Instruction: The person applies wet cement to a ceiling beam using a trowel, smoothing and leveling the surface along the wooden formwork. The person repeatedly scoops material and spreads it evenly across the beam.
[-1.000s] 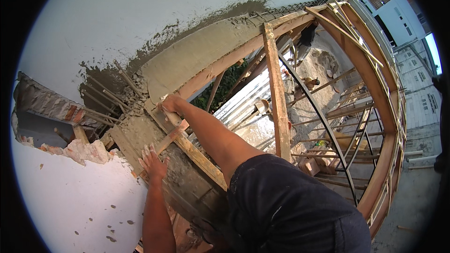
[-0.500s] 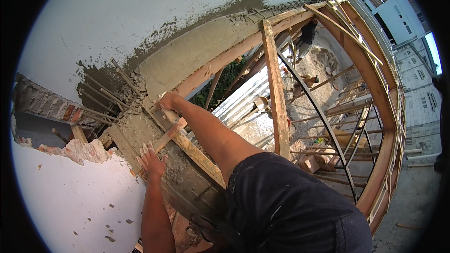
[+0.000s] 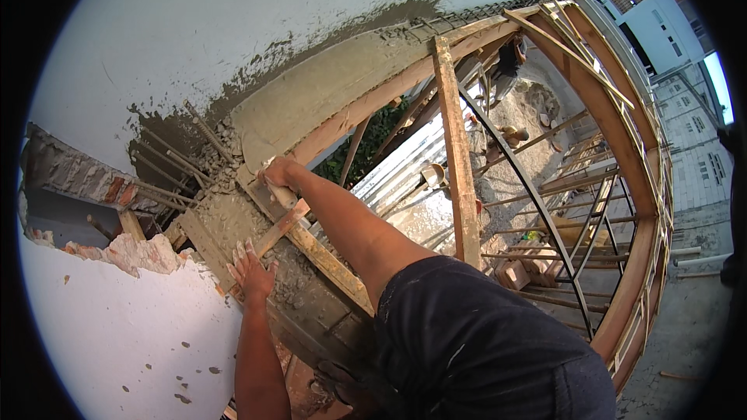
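My right hand is closed round the rounded wooden handle of a tool, at the edge of the formwork. The tool's working end is hidden. My left hand, smeared with cement, has its fingers stretched out on the edge of the formwork, holding nothing. Between my hands a short wooden crosspiece spans the form, next to a long form board. Wet concrete lies inside the form, rough and lumpy here. Farther off, the concrete surface against the wall is smoother.
Several steel bars stick out of the concrete at the left, by a broken brick wall edge. An upright timber and a black metal frame stand over a drop at the right. A person is down there.
My right hand and the tool handle have shifted very slightly. My left hand stays almost where it was, its fingers still spread.
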Action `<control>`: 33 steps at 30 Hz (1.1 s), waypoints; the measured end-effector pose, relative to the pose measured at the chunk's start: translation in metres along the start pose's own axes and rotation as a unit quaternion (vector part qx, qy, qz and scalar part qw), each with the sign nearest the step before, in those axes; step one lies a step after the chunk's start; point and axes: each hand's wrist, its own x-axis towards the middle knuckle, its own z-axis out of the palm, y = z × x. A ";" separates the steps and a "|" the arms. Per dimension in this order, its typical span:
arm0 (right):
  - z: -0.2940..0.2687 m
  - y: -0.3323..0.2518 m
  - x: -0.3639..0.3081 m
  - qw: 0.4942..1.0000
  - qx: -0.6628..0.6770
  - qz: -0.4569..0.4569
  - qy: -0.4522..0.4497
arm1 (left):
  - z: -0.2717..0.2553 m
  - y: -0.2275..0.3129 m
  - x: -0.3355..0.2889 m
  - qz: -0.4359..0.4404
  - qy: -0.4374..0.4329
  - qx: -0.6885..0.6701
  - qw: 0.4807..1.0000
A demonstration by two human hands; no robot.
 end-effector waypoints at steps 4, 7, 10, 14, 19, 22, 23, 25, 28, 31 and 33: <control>0.001 0.003 -0.001 0.997 0.069 0.018 0.001 | 0.003 -0.002 0.003 -0.002 -0.002 -0.003 1.000; 0.011 0.013 0.016 1.000 0.007 -0.020 -0.002 | 0.002 -0.001 0.001 0.001 0.002 0.000 1.000; 0.018 0.023 0.036 0.976 -0.179 -0.120 0.000 | -0.001 0.000 -0.002 0.006 0.011 0.006 1.000; 0.021 0.028 0.050 0.990 -0.126 -0.067 -0.010 | -0.005 0.003 -0.007 0.010 0.022 0.009 1.000; 0.026 0.032 0.045 0.980 -0.161 -0.115 0.002 | -0.008 0.004 -0.010 0.017 0.028 0.010 0.999; 0.035 0.042 0.050 0.994 0.089 -0.065 0.005 | -0.008 0.004 -0.010 0.019 0.028 0.016 0.999; 0.039 0.046 0.056 0.993 0.102 -0.058 0.007 | -0.007 0.004 -0.010 0.022 0.034 0.019 0.999; 0.046 0.057 0.072 0.997 0.011 -0.071 0.016 | -0.006 0.003 -0.009 0.021 0.035 0.023 0.999; 0.054 0.070 0.102 0.973 -0.189 -0.130 0.011 | -0.003 0.001 -0.007 0.021 0.039 0.020 0.999; 0.059 0.074 0.114 0.975 -0.157 -0.154 0.039 | -0.001 -0.001 -0.004 0.021 0.038 0.013 0.999; 0.056 0.069 0.106 0.983 -0.126 -0.127 0.036 | 0.001 -0.002 -0.002 0.021 0.038 0.008 0.999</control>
